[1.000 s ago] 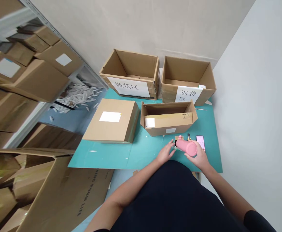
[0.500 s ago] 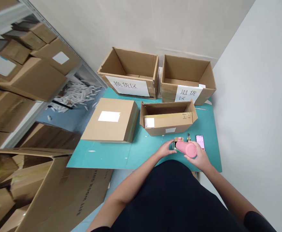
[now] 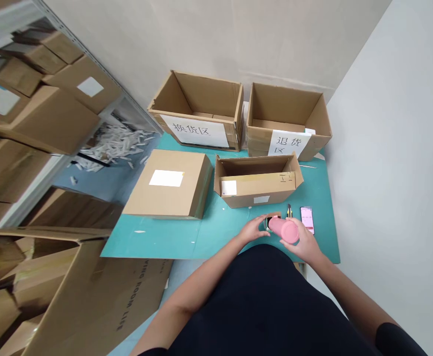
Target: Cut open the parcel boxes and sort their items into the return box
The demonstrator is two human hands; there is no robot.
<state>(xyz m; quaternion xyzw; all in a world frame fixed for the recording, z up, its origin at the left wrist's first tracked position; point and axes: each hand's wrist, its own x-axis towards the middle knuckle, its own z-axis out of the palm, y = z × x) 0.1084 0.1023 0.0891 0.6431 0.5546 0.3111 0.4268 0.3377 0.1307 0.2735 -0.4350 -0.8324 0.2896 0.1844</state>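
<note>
My right hand (image 3: 304,243) is wrapped round a pink bottle (image 3: 282,228), its round end turned toward me. The bottle's far end is at the mouth of a small open box (image 3: 275,215) with a dark inside; how deep it sits I cannot tell. My left hand (image 3: 254,230) grips that box from the left, fingers curled about its side. Just beyond my right hand lie a yellow and black box cutter (image 3: 289,211) and a phone (image 3: 307,220) with its screen lit.
An open carton (image 3: 261,199) with a flat box inside stands before me; a closed carton (image 3: 168,178) sits left on the green table (image 3: 164,240). Two labelled open cartons, left (image 3: 197,131) and right (image 3: 290,143), line the back. Shelved boxes (image 3: 38,118) and a large carton (image 3: 101,287) flank the left.
The pink bottle and my right hand have shifted slightly left, closer to the small box. My left hand keeps its hold on the box. The view has moved a little.
</note>
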